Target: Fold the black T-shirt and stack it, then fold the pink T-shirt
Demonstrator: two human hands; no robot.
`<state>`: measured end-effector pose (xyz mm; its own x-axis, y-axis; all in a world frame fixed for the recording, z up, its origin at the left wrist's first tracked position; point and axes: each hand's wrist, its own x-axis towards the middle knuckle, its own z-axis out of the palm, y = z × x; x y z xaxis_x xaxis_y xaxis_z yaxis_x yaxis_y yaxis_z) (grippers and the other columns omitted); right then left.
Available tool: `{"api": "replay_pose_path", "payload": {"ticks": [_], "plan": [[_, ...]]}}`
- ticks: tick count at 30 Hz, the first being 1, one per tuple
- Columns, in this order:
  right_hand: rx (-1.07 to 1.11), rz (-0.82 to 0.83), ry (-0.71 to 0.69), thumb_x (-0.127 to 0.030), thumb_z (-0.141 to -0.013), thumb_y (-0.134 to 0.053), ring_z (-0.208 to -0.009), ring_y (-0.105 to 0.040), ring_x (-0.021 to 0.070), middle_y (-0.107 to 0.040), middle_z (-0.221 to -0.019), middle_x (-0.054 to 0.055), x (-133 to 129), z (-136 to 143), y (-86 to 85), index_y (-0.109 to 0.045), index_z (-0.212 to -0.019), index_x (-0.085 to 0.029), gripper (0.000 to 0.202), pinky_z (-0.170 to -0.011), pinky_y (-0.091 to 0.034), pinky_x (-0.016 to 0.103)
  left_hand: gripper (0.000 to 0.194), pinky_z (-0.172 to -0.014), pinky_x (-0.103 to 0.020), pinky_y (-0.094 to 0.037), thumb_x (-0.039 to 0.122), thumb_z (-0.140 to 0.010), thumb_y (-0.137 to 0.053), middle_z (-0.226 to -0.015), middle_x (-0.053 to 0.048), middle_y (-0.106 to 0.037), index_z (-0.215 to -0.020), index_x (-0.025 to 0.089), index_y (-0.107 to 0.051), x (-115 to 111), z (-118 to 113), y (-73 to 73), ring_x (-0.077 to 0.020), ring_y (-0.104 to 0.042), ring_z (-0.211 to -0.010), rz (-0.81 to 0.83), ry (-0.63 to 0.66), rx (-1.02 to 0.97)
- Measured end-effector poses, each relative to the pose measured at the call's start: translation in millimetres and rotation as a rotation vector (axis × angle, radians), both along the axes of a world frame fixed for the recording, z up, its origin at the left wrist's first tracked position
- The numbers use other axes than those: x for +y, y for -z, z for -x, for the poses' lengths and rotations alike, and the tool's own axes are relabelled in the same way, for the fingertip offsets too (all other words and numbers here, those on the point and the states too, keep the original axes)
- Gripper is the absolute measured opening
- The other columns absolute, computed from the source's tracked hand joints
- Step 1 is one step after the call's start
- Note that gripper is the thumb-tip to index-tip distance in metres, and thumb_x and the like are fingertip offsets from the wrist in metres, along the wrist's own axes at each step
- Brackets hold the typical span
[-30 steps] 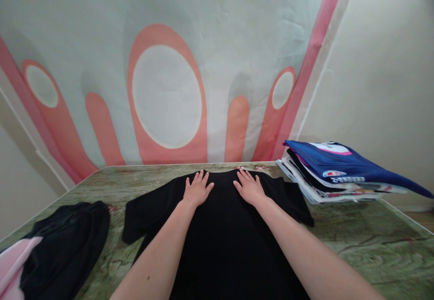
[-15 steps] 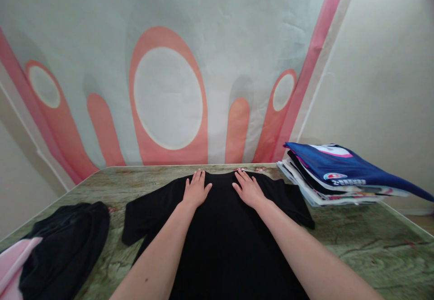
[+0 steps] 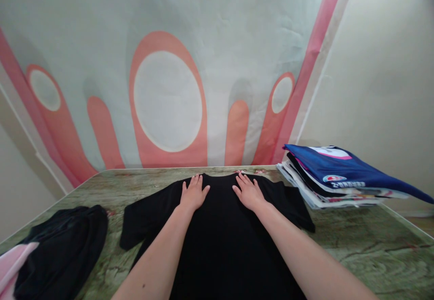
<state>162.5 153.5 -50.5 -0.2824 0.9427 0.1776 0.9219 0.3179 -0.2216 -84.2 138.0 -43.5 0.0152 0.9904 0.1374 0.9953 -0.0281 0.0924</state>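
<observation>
A black short-sleeved T-shirt (image 3: 224, 241) lies spread out on the table, collar toward the far edge and sleeves out to both sides. My left hand (image 3: 194, 193) rests flat on its left shoulder beside the collar, fingers stretched out. On the opposite shoulder, my right hand (image 3: 249, 192) lies flat too, with its fingers spread. Both palms press on the cloth and neither hand grips it. The shirt's lower part runs out of view at the bottom, and my forearms cover some of its sides.
A stack of folded clothes (image 3: 318, 193) with a dark blue garment (image 3: 366, 171) on top stands at the right. Crumpled black clothing (image 3: 71, 245) and a pink cloth (image 3: 13, 264) lie at the left. Behind the wood-patterned table (image 3: 379, 245) rises a wall with a printed sheet (image 3: 220, 42).
My left hand has shifted slightly left along the shirt's shoulder. The right hand stays almost where it was. The whole view has tilted a little.
</observation>
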Motion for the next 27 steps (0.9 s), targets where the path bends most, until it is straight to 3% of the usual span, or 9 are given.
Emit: {"api": "replay_pose_path", "payload": {"ticks": [4, 8, 17, 21, 24, 27], "plan": [[0.043, -0.017, -0.135, -0.048, -0.096, -0.029, -0.142, -0.016, 0.0206, -0.025, -0.154, 0.006, -4, 0, -4.6, -0.034, -0.145, -0.023, 0.055, -0.113, -0.016, 0.048, 0.056, -0.11, -0.051, -0.022, 0.047, -0.096, -0.028, -0.155, -0.006, -0.021, -0.147, 0.023, -0.027, -2, -2, -4.8, -0.0216, -0.014, -0.143, -0.063, 0.125, -0.06], [0.026, 0.016, -0.227, -0.048, -0.097, -0.029, -0.142, -0.019, 0.0196, -0.031, -0.152, 0.003, -7, 1, -6.8, -0.038, -0.142, -0.028, 0.05, -0.113, -0.013, 0.048, 0.05, -0.111, -0.055, -0.017, 0.05, -0.096, -0.029, -0.153, 0.0, -0.028, -0.142, 0.033, -0.035, -3, -5, -5.7, -0.022, -0.015, -0.143, 0.031, 0.262, -0.057], [0.021, -0.001, -0.106, -0.048, -0.097, -0.027, -0.141, -0.02, 0.0234, -0.028, -0.152, 0.006, -5, 3, -5.1, -0.038, -0.142, -0.024, 0.052, -0.112, -0.014, 0.053, 0.052, -0.111, -0.057, -0.014, 0.051, -0.095, -0.03, -0.154, -0.001, -0.025, -0.144, 0.032, -0.033, -2, -5, -1.8, -0.0233, -0.016, -0.143, 0.028, 0.226, -0.051], [0.065, 0.007, -0.192, -0.049, -0.097, -0.029, -0.142, -0.016, 0.0205, -0.027, -0.153, 0.004, -8, 1, -8.9, -0.034, -0.144, -0.026, 0.053, -0.113, -0.015, 0.05, 0.053, -0.111, -0.054, -0.019, 0.047, -0.095, -0.033, -0.155, 0.0, -0.023, -0.145, 0.033, -0.029, -4, -5, -5.6, -0.0208, -0.013, -0.143, -0.013, 0.261, -0.09], [0.07, 0.02, -0.289, -0.049, -0.097, -0.029, -0.142, -0.018, 0.0183, -0.03, -0.152, 0.001, -10, 1, -12.0, -0.036, -0.143, -0.03, 0.051, -0.114, -0.013, 0.047, 0.049, -0.111, -0.055, -0.018, 0.049, -0.095, -0.032, -0.153, 0.001, -0.027, -0.142, 0.036, -0.034, -5, -5, -8.3, -0.0205, -0.014, -0.143, 0.027, 0.317, -0.085], [0.048, 0.031, -0.269, -0.048, -0.097, -0.028, -0.141, -0.02, 0.0189, -0.032, -0.151, 0.002, -10, 2, -11.9, -0.039, -0.142, -0.029, 0.05, -0.114, -0.012, 0.047, 0.049, -0.111, -0.057, -0.015, 0.051, -0.095, -0.03, -0.152, 0.001, -0.029, -0.141, 0.036, -0.038, -5, -4, -7.9, -0.0223, -0.016, -0.143, 0.062, 0.306, -0.065]]}}
